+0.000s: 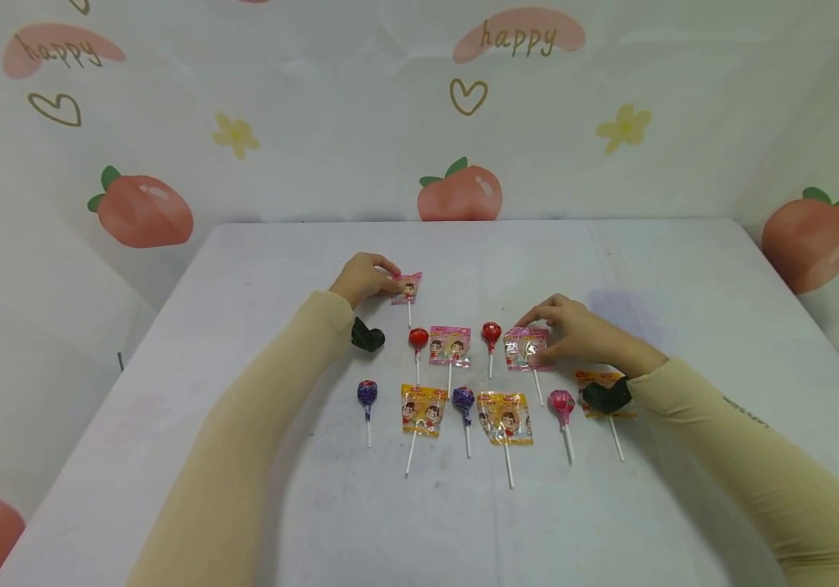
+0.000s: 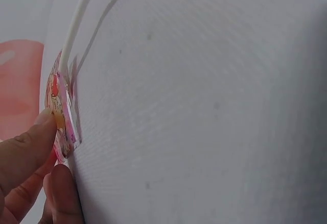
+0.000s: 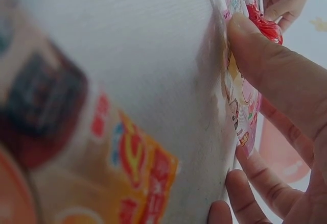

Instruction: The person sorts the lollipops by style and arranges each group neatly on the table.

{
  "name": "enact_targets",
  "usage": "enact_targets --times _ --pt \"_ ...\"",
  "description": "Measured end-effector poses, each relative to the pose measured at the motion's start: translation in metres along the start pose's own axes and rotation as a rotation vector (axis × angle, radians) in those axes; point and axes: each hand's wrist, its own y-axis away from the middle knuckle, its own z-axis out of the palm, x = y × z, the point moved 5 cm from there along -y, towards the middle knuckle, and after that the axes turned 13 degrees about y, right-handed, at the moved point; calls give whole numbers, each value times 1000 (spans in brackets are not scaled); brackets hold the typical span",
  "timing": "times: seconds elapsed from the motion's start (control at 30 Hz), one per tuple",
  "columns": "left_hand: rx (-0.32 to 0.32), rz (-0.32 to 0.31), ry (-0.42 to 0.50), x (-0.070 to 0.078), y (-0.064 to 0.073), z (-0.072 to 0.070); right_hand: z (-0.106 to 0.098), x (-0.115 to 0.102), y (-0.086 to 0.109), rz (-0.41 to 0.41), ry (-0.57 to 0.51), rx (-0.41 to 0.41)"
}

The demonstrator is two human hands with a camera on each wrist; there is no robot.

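At the back of the group, my left hand point(image 1: 364, 279) pinches the edge of a flat lollipop in a pink wrapper point(image 1: 408, 287), its white stick pointing toward me. In the left wrist view the thumb presses the printed wrapper point(image 2: 59, 109), with fingers behind it. Farther right, my right hand point(image 1: 576, 330) holds another pink-wrapped lollipop point(image 1: 525, 349) by its edges, thumb on the near side and fingertips at the far side. Its wrapper point(image 3: 245, 101) stands out beside the thumb in the right wrist view. A red ball lollipop point(image 1: 491, 333) lies just left of it.
Between the hands lie a red lollipop point(image 1: 418, 338) and a pink-wrapped one point(image 1: 450, 346). A nearer row has purple lollipops point(image 1: 367, 393), a pink one point(image 1: 562, 403) and orange-wrapped ones point(image 1: 423, 409), one partly under the right wrist. A white cloth covers the table point(image 1: 302, 505).
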Motion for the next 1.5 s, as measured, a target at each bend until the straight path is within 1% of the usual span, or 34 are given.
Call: enact_targets --times 0.23,0.47,0.67,0.83,0.93,1.07,1.3,1.5 --pt "-3 -33 18 -1 -1 -1 0 -1 -1 3 18 -2" --pt "3 -35 13 1 -1 -1 -2 -2 -2 -16 43 2" --pt "10 -40 17 -2 -5 0 -2 -3 -3 -22 49 1" --pt "7 -37 18 -4 -7 0 -1 -3 -2 -32 18 10" --pt "5 -23 12 -4 -8 0 -1 -3 -1 -37 -5 14" --pt "4 -21 10 -4 -6 0 -1 -4 -1 -40 -4 21" --pt "7 -45 21 -3 -5 1 -6 -6 3 -11 -27 25" --pt "19 -39 9 -4 -4 0 -15 -9 4 25 -40 34"
